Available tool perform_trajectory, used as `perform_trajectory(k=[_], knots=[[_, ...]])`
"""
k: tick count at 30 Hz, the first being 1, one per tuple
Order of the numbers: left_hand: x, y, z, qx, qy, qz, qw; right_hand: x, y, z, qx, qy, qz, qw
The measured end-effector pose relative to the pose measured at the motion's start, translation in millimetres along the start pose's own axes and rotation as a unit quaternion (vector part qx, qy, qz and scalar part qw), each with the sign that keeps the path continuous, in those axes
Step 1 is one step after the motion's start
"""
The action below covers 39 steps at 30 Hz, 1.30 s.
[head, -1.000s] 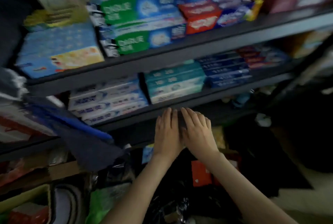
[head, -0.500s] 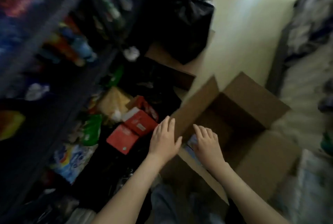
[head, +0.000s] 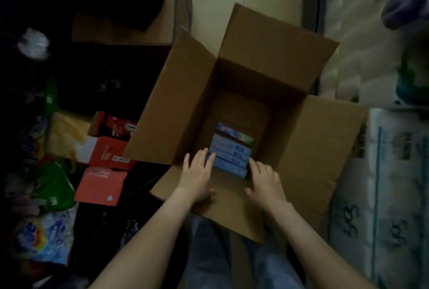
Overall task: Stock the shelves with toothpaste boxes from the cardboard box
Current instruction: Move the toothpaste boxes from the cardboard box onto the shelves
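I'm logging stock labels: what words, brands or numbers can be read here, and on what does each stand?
"49", perhaps, handwritten twice on the white wrapped pack: unsure.
Cardboard box flap: dark print, too blurred.
Toothpaste boxes: print too small.
Red boxes: white print blurred.
Blue-and-orange bag: logo blurred.

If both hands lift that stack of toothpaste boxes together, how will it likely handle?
The toothpaste boxes look stiff and flat-sided, so each should hold shape. Stacked loose, with the left hand and right hand only at the ends, middle ones might slide out. Slim cartons, so probably light.
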State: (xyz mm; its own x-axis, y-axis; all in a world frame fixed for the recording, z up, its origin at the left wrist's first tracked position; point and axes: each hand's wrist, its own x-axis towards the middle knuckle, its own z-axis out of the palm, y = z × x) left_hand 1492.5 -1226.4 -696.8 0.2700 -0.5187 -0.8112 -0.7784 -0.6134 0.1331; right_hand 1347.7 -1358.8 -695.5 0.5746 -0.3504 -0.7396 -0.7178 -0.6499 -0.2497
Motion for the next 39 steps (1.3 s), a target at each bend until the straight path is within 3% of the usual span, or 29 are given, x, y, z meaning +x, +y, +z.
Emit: perform_trajectory(k=[9,18,22,26,30,34,36,39], knots=[[38.9,-25.4,61.7,0.111,-0.072,0.034,0.991,29.2,0.6,75.6,0.002,-0.114,-0.016,0.993],[57.5,-34.5,86.8,0.101,0.007,0.025,0.995,40.5,-5.7,114.9,-0.007,-0.072,-0.051,0.996],[68.9,-39.6,73.5,0.070,-0.049,0.055,0.995,46.1,-10.0,113.4,-0.039,-0.067,-0.087,0.993],[82.3,-41.9,60.7,-0.024,-0.067,0.022,0.997,52.1,-11.7,111.1,-0.084,-0.081,-0.113,0.987],[99.0,-34.4,52.8,0.000,-0.021,0.033,0.999,63.2,-10.4,103.7,-0.084,-0.143,-0.111,0.980],[132.1,-20.9,49.3,-0.041,0.034,0.012,0.999,94.8,-5.4,72.9,0.041,-0.277,-0.041,0.959],[158.8,-13.8,47.8,-0.041,0.038,-0.004,0.998,124.6,3.5,68.8,0.108,-0.200,-0.008,0.974],[204.8,-8.6,47.5,-0.050,0.048,-0.026,0.997,185.7,21.5,80.0,0.094,-0.013,0.045,0.994]])
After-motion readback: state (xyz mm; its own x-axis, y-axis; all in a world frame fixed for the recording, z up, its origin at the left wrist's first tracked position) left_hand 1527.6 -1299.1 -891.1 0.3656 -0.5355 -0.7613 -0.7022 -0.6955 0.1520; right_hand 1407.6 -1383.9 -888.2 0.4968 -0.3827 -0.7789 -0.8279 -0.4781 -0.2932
